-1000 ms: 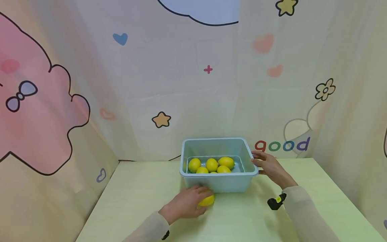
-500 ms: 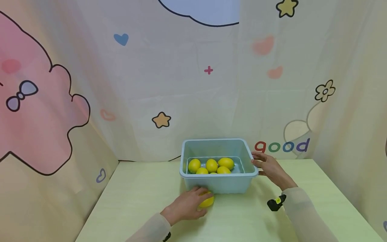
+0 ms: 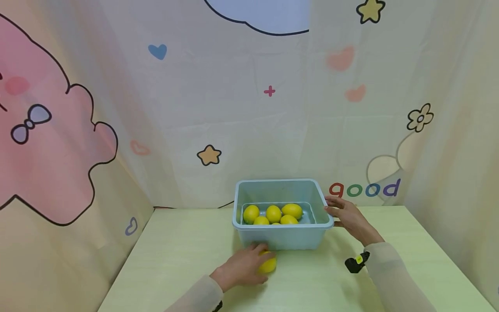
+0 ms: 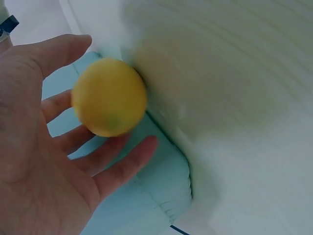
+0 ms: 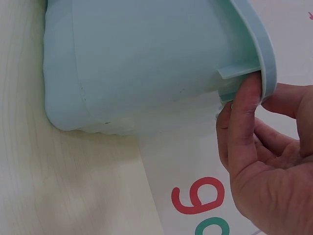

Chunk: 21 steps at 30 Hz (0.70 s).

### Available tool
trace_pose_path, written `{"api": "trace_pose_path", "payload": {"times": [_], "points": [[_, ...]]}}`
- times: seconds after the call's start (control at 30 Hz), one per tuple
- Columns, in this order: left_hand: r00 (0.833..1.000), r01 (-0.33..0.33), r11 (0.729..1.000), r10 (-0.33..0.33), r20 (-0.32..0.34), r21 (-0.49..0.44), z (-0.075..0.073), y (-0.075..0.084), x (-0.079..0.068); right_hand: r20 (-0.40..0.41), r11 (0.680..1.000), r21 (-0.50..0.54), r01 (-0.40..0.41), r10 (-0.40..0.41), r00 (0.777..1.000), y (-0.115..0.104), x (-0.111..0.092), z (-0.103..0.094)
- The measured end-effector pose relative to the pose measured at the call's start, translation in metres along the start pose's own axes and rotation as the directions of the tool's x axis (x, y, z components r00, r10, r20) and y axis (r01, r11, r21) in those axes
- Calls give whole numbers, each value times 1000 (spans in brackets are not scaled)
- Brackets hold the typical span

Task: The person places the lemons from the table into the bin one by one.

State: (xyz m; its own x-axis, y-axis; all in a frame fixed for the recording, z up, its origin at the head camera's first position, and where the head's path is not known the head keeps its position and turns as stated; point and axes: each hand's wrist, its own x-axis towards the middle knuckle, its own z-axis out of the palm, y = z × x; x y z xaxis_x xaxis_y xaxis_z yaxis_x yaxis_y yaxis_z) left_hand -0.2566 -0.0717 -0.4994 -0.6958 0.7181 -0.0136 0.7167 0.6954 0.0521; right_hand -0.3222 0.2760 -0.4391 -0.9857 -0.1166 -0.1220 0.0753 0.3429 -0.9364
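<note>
A lemon [image 3: 268, 264] lies on the table just in front of a light blue plastic basin [image 3: 288, 238]. My left hand [image 3: 241, 266] is around its left side. In the left wrist view the fingers of the left hand [image 4: 29, 152] spread loosely behind the lemon [image 4: 110, 98], and the thumb stands apart from it. At the basin's right side, my right hand [image 3: 352, 219] holds the rim. The right wrist view has the right hand [image 5: 274, 166] pinching the basin's lip [image 5: 268, 63], thumb on one side, fingers under it. Several lemons [image 3: 274, 214] sit inside the basin, some partly hidden by its front wall.
The pale wooden table [image 3: 187, 242] reaches back to a printed curtain [image 3: 234, 108] right behind the basin. Curtains also hang at the left and right. A thin dark cord [image 3: 225, 205] shows at the table's back edge, left of the basin.
My left hand has drawn back slightly towards me, and more of the lemon shows; the lemon sits a little nearer. My right hand and the basin have stayed in place.
</note>
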Motion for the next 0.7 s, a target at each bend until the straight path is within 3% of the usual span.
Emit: {"api": "trace_pose_path", "payload": {"times": [0.3, 0.7], "points": [[994, 54, 995, -46, 96, -88, 5, 7, -2, 2, 1000, -3, 6, -6, 1000, 2, 1, -1], [993, 32, 992, -19, 115, -120, 8, 7, 3, 0, 1000, -12, 13, -13, 1000, 2, 0, -1]]}}
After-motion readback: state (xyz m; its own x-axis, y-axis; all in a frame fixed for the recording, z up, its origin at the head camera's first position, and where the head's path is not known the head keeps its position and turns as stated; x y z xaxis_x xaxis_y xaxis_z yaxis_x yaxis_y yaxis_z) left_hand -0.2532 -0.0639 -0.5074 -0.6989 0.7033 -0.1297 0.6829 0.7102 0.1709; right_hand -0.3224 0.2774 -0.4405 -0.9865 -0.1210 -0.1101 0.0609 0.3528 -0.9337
